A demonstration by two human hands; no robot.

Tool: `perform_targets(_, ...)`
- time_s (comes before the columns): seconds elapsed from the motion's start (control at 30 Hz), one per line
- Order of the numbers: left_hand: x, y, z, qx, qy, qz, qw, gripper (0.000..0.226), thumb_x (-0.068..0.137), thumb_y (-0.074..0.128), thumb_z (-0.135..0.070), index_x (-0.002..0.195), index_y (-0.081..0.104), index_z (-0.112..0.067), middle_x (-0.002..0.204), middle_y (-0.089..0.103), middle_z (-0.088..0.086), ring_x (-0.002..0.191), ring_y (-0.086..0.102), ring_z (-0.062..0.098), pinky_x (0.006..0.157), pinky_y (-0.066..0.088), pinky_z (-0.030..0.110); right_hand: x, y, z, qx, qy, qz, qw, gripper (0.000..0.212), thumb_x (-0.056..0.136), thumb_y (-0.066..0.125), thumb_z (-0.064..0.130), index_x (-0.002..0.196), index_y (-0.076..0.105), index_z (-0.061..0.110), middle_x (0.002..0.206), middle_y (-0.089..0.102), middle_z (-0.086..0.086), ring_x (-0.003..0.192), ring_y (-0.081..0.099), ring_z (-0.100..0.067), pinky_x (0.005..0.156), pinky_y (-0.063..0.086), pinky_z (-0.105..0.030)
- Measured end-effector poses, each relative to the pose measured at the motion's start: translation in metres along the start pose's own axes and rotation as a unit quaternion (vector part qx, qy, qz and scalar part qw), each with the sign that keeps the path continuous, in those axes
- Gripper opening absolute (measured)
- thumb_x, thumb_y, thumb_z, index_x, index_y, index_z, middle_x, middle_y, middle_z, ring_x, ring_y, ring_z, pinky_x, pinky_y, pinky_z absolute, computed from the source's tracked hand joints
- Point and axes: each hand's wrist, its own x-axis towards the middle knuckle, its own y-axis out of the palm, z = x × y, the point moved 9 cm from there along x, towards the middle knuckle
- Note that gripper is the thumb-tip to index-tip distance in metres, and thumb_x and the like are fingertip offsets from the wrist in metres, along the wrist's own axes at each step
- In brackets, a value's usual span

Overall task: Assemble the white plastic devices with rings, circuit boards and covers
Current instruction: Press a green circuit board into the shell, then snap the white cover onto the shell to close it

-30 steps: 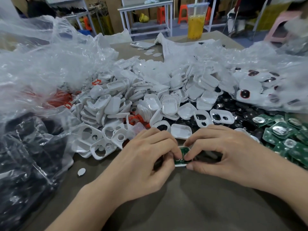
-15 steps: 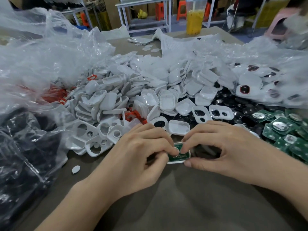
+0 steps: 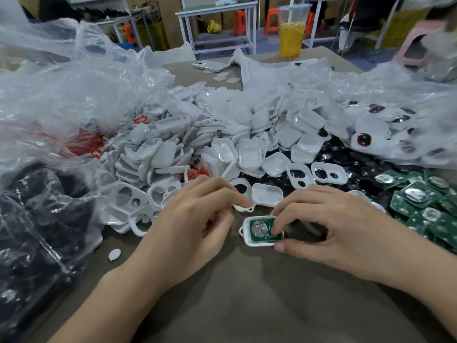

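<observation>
Shell (image 3: 258, 244) – white plastic, green circuit board (image 3: 259, 230) seated inside – lies on the brown table (image 3: 247, 293), front centre. R hand (image 3: 329, 226) clamps it: thumb on the near edge, a fingertip pressing the board's right side. L hand (image 3: 195, 219) is just beside it, not touching the shell; fingers curled, index tip on a small white piece (image 3: 243, 208) – can't tell if it grips that. Behind the hands: heap of white covers (image 3: 247, 154). Loose green boards (image 3: 420, 201) at right, w/ black round parts (image 3: 346, 164) near them. Red rings (image 3: 84, 144) at left under clear plastic bags (image 3: 74, 95). Cup of yellow drink (image 3: 291, 33) and a phone (image 3: 210, 65) at the far edge.
</observation>
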Motion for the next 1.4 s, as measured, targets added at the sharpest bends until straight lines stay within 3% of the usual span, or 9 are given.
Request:
perform_targets(0.2,0.005,-0.002,0.007,0.043,-0.01,-0.014,0.999,0.03,0.094,0.046,-0.017,0.103,0.074,-0.021,0.099,0.066,-0.01,0.091,0.054,0.011,0.084,0.045,0.029,-0.001,-0.005,-0.001,-0.008,0.021,-0.005,1.0,0.037,0.082,0.042,0.084,0.095,0.05,0.05,0.102,0.061,0.026,0.105,0.053,0.0,0.089,0.044,-0.023)
perform_targets(0.4,0.01,-0.003,0.014,0.068,-0.011,-0.046,0.997,0.03,0.096,0.046,-0.023,0.109,0.074,-0.02,0.102,0.066,-0.009,0.097,0.057,0.015,0.091,0.043,0.032,-0.002,-0.036,-0.003,-0.086,0.049,-0.17,0.981,0.037,0.098,0.039,0.056,0.102,0.068,0.032,0.103,0.066,0.02,0.103,0.055,-0.012,0.093,0.037,-0.03)
perform_targets(0.5,0.014,-0.01,0.02,0.076,-0.028,-0.085,0.993,0.03,0.095,0.047,-0.024,0.106,0.074,-0.017,0.101,0.067,-0.007,0.098,0.059,0.018,0.092,0.045,0.039,0.008,-0.031,-0.015,-0.124,0.12,-0.134,0.976,0.052,0.093,0.036,0.066,0.116,0.07,0.034,0.126,0.064,0.012,0.123,0.047,-0.019,0.108,0.029,-0.037)
perform_targets(0.57,0.014,-0.011,0.02,0.078,-0.026,-0.1,0.992,0.03,0.094,0.047,-0.024,0.104,0.075,-0.017,0.099,0.067,-0.007,0.097,0.059,0.017,0.091,0.045,0.039,0.018,-0.017,-0.021,-0.133,0.142,-0.067,0.979,0.064,0.087,0.03,0.075,0.126,0.064,0.037,0.143,0.052,0.009,0.138,0.033,-0.019,0.119,0.013,-0.039)
perform_targets(0.7,0.013,-0.014,0.02,0.061,-0.019,-0.121,0.991,0.029,0.094,0.048,-0.024,0.101,0.075,-0.017,0.098,0.066,-0.01,0.097,0.059,0.014,0.091,0.045,0.036,0.024,-0.001,-0.028,-0.132,0.129,-0.03,0.982,0.073,0.084,0.026,0.078,0.133,0.059,0.034,0.153,0.042,0.008,0.146,0.02,-0.018,0.12,-0.007,-0.034)
perform_targets(0.83,0.014,-0.018,0.016,0.072,0.008,-0.15,0.986,0.025,0.095,0.051,-0.02,0.1,0.075,-0.016,0.098,0.066,-0.009,0.096,0.058,0.013,0.089,0.046,0.035,0.023,-0.01,-0.024,-0.132,0.097,-0.092,0.982,0.047,0.091,0.043,0.06,0.102,0.071,0.024,0.134,0.061,0.004,0.135,0.044,-0.026,0.12,0.014,-0.043)
perform_targets(1.0,0.019,-0.018,-0.013,0.14,0.107,-0.179,0.968,0.021,0.097,0.054,-0.013,0.106,0.074,-0.011,0.094,0.069,-0.002,0.085,0.062,0.019,0.083,0.046,0.037,0.015,-0.041,-0.01,-0.125,0.052,-0.258,0.957,0.03,0.097,0.053,0.043,0.097,0.074,0.022,0.104,0.07,0.009,0.103,0.062,-0.022,0.103,0.046,-0.049)
perform_targets(1.17,0.02,-0.021,-0.022,0.03,0.054,-0.179,0.982,0.026,0.101,0.052,-0.035,0.115,0.067,-0.02,0.108,0.061,-0.014,0.099,0.054,0.003,0.087,0.042,0.024,0.01,-0.049,0.008,-0.132,-0.002,-0.308,0.942,0.013,0.092,0.065,0.033,0.102,0.073,0.03,0.086,0.07,0.014,0.084,0.062,-0.017,0.095,0.045,-0.039)
perform_targets(1.4,0.021,-0.014,-0.018,-0.041,0.009,-0.13,0.991,0.02,0.098,0.053,-0.051,0.109,0.064,-0.039,0.108,0.065,-0.026,0.102,0.058,0.004,0.081,0.045,0.014,0.01,-0.048,0.014,-0.109,-0.023,-0.298,0.948,0.024,0.097,0.053,0.034,0.107,0.074,0.026,0.085,0.07,0.015,0.08,0.062,-0.014,0.085,0.045,-0.035)
